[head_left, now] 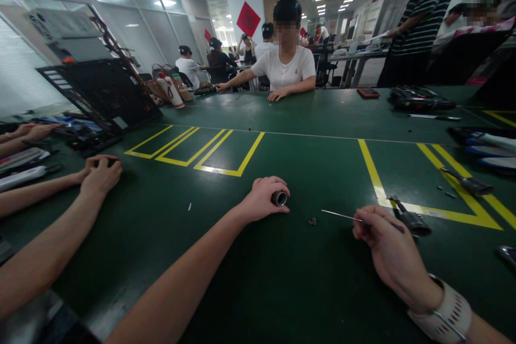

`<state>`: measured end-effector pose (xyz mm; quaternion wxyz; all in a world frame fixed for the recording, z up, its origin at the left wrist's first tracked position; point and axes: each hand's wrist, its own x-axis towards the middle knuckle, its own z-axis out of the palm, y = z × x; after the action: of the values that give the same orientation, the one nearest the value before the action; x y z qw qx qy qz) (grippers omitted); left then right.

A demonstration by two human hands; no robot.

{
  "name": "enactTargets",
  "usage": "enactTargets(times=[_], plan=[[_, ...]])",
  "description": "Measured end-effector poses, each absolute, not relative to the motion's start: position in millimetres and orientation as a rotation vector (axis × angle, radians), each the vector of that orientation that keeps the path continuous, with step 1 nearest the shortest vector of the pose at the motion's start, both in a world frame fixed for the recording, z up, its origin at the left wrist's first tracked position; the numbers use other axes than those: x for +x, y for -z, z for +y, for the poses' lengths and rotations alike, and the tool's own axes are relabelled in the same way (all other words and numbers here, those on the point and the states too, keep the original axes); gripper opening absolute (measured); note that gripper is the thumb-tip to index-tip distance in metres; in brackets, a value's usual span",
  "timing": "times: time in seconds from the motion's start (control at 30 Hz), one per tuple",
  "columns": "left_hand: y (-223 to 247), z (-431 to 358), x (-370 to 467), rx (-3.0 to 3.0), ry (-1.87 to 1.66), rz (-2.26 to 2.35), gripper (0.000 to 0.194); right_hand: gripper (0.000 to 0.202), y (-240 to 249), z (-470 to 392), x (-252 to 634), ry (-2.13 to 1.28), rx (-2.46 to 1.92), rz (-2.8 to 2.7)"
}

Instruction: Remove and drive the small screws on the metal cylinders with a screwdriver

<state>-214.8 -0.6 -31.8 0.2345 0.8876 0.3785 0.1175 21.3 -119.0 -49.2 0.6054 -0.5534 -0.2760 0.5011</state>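
A worker's right grip (pixel 389 250), forearm entering from five o'clock, pinched a thin-shafted tool (pixel 338 215) over the green tabletop (pixel 226 269), tip pointing toward nine. It looked light and stiff, best held by its darker handle. Small dark pieces (pixel 312 221) lay off that tip at eight o'clock, likely easily scattered. The left grip (pixel 266 200), forearm reaching from seven o'clock, curled around a hollow cylinder (pixel 279 198) near twelve, mouth facing the camera; it appeared rigid and smooth, safest clasped by its outer wall. Beyond, at twelve, sat a co-worker (pixel 288 72).
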Motion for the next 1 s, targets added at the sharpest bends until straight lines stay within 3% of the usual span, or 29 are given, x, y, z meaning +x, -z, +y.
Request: enactTargets(times=[0.67,1.0], plan=[[26.4,15.6,-234.9,2.383,-0.234,0.913,0.04,0.017,52.2,-119.7,21.5,-1.172,-1.297,-0.702],[22.0,1.2,-219.9,2.399,-0.161,0.81,0.035,0.017,47.2,-120.3,16.2,-1.131,-1.334,-0.711]])
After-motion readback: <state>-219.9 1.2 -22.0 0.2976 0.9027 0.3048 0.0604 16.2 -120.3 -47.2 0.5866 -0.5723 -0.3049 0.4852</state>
